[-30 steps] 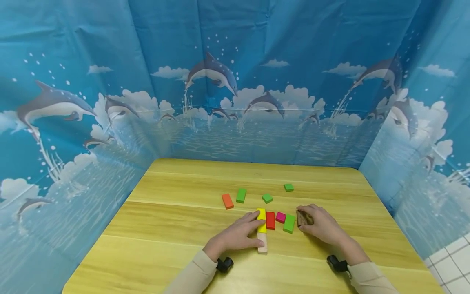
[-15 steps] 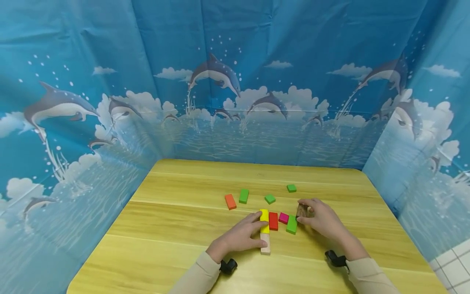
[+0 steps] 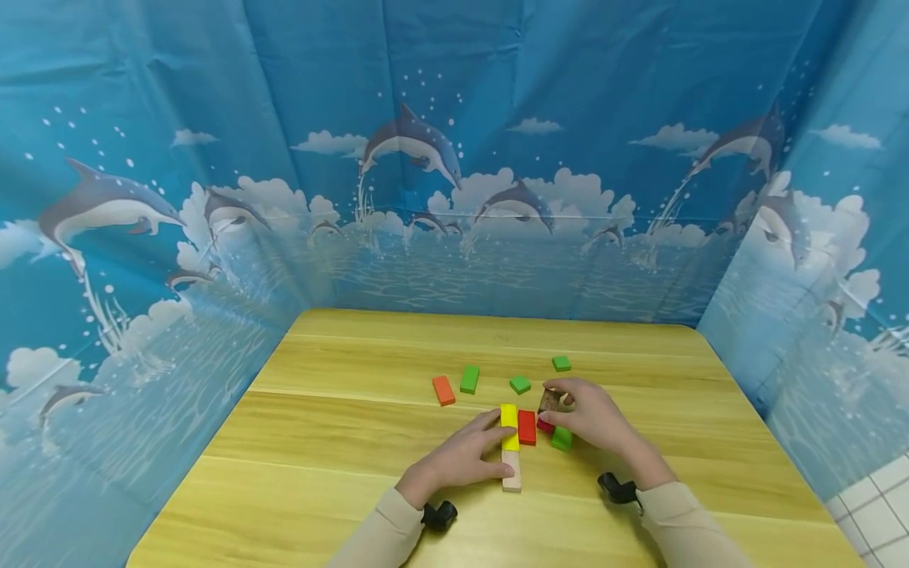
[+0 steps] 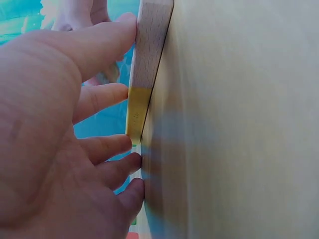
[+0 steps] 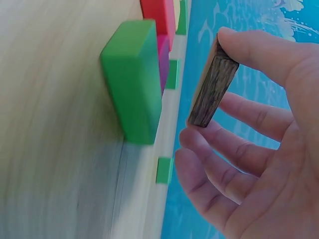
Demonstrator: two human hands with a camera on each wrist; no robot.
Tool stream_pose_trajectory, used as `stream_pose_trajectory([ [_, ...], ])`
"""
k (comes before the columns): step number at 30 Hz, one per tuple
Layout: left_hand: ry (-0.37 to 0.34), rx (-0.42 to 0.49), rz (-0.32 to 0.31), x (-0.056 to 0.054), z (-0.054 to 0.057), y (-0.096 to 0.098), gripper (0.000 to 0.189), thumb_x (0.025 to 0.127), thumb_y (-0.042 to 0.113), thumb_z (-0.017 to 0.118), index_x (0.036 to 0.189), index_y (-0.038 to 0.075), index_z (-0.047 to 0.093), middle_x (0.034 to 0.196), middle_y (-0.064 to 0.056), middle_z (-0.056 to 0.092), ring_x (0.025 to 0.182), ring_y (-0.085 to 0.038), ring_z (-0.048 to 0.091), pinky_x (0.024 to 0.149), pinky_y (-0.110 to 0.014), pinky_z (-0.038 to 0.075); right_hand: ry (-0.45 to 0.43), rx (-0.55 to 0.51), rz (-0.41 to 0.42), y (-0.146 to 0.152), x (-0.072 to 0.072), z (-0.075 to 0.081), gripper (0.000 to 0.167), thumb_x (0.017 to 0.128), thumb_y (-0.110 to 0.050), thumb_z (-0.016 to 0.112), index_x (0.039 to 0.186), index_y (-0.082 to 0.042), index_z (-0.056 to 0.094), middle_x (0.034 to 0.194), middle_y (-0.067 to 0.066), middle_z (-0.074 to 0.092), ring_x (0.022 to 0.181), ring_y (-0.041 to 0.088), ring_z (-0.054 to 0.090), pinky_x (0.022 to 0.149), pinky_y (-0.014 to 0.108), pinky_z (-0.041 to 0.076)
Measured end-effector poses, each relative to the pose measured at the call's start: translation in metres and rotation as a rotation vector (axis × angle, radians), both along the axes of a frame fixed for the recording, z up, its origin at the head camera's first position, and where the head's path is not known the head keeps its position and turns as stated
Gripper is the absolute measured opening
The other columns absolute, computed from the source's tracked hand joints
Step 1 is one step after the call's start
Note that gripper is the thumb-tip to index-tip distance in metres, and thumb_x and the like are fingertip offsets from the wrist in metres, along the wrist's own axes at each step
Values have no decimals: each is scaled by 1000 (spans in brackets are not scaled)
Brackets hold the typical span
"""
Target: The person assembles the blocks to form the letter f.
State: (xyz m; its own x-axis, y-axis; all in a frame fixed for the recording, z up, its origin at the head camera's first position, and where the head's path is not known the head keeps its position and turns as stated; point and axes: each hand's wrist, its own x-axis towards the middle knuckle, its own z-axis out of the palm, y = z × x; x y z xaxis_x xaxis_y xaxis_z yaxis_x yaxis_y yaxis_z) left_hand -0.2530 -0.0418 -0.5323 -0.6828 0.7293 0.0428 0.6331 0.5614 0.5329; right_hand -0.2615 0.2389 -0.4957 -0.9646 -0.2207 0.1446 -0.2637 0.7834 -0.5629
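Observation:
In the head view my left hand (image 3: 461, 456) lies beside two blocks set end to end. Its thumb touches the plain wooden block (image 3: 512, 482), and fingertips rest at the yellow block (image 3: 508, 416). The left wrist view shows these fingers nearly straight against the plain block (image 4: 151, 45) and the yellow one (image 4: 137, 112). My right hand (image 3: 592, 414) pinches a dark brown wooden block (image 5: 214, 92) between thumb and fingertips, raised off the table. Below it in the head view are a magenta block (image 3: 544, 427), partly covered, and a green block (image 3: 562, 439). A red block (image 3: 526, 427) stands right of the yellow one.
Further back on the wooden table (image 3: 341, 379) lie an orange block (image 3: 443, 390), a green oblong block (image 3: 469, 379) and two small green blocks, one nearer (image 3: 520, 384) and one farther (image 3: 561, 364). A blue dolphin curtain (image 3: 440, 260) encloses the back and sides.
My right hand has lifted the brown block and carried it left, from right of the green block to over the magenta one. The left hand has stayed in place.

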Motion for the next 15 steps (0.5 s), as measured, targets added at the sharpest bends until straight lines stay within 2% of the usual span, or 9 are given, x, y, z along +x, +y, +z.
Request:
stream_pose_trajectory([
  [9,16,10,-9,-4,-4,1,70,97,60,56,156,25,41,164,-11,23,151,-26,22,116,-47,31,-65,-92,64,-23,-13,-1,57,88,-43,78,135,-15,64,116,-3,65,102,21,60,79,37,53],
  [15,-5,21,-1,-6,-5,1,69,97,59,57,155,28,41,164,-10,25,151,-25,21,115,-49,32,-86,-92,101,-33,-27,-6,52,89,-42,77,132,-15,66,113,-5,67,99,17,62,77,35,54],
])
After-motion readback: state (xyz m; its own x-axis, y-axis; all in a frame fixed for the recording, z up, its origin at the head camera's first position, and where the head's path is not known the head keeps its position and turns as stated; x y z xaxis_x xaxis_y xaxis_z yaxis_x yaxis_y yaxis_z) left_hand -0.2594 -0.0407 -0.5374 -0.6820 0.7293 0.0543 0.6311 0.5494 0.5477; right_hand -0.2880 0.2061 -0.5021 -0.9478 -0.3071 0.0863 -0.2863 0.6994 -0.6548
